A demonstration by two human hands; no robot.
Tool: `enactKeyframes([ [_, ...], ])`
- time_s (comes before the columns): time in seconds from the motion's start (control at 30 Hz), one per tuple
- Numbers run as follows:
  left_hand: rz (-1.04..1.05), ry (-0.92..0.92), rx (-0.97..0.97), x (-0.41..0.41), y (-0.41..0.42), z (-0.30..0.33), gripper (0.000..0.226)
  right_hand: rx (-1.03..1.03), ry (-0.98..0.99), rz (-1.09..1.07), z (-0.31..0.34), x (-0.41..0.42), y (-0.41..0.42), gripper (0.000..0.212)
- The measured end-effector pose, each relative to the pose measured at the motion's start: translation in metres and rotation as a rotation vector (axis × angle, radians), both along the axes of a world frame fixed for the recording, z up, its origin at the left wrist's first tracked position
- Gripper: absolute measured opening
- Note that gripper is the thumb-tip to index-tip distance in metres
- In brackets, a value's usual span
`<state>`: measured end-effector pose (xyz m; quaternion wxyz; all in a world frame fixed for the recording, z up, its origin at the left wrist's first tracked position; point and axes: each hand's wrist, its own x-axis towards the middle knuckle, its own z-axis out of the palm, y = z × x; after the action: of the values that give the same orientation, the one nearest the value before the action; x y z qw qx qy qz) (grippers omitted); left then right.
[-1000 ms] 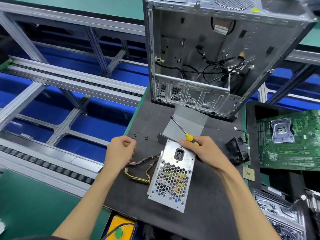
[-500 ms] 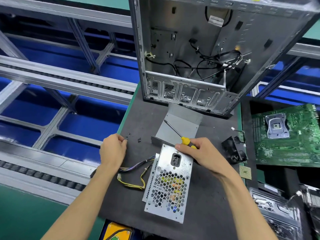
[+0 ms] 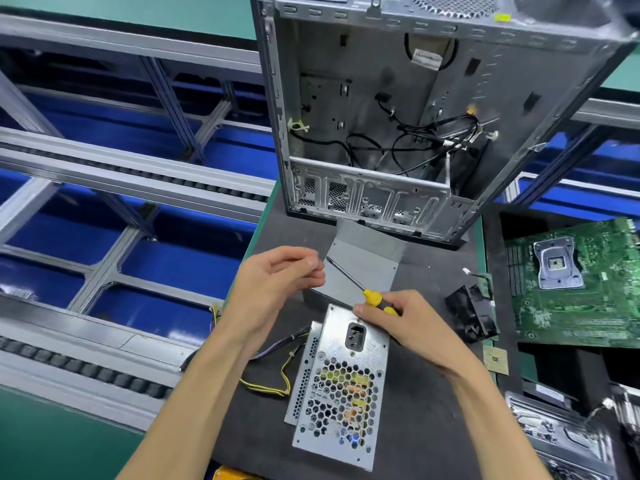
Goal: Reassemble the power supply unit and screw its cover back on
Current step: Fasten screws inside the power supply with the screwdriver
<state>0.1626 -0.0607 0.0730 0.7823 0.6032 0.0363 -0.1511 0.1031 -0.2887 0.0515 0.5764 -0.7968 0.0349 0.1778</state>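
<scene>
Right hand (image 3: 408,327) clamped on screwdriver (image 3: 372,296), resting on PSU (image 3: 341,386) at mat centre. Left hand (image 3: 277,285) pinched at the tip, likely seating a screw, too small to confirm. Screw-loading step; next needs tip lined up on a cover hole.

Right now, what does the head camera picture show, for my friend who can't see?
The right hand holds a yellow-handled screwdriver over a metal power supply unit on a dark mat. The left hand has its fingertips at the screwdriver's tip; an open computer case stands behind.
</scene>
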Motion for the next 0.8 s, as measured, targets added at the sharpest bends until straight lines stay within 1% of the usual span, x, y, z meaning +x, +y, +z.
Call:
enactKeyframes([
  [0.07,-0.024,-0.033,-0.043,0.001,-0.002,0.01,0.015,-0.001,0.001,0.003,0.002,-0.001,-0.001,0.053],
  [0.17,-0.051,-0.057,-0.017,0.0,-0.005,0.018,0.021,-0.005,-0.001,0.011,0.006,-0.003,-0.001,0.054],
  [0.23,-0.041,-0.043,0.017,0.001,-0.007,0.02,0.019,-0.011,-0.018,-0.001,0.008,-0.003,0.001,0.054],
  [0.33,-0.019,-0.014,0.093,0.0,-0.01,0.02,0.008,-0.016,-0.034,-0.025,0.011,-0.004,0.002,0.066],
  [0.37,-0.016,-0.004,0.108,0.0,-0.011,0.02,0.008,-0.014,-0.04,-0.025,0.012,-0.004,0.002,0.066],
  [0.47,-0.044,0.017,0.117,-0.003,-0.012,0.022,0.008,-0.012,-0.041,-0.021,0.014,-0.007,0.001,0.054],
  [0.57,-0.078,0.032,0.151,-0.004,-0.015,0.025,0.007,-0.021,-0.06,-0.02,0.013,-0.009,-0.001,0.055],
  [0.63,-0.06,0.04,0.166,-0.005,-0.018,0.025,0.006,-0.026,-0.092,-0.023,0.013,-0.01,-0.001,0.056],
  [0.73,0.017,0.068,0.105,-0.01,-0.025,0.023,0.008,-0.011,-0.122,-0.034,0.013,-0.01,0.002,0.07],
  [0.8,0.05,0.096,0.051,-0.013,-0.027,0.019,0.01,-0.006,-0.127,-0.04,0.012,-0.01,0.003,0.074],
])
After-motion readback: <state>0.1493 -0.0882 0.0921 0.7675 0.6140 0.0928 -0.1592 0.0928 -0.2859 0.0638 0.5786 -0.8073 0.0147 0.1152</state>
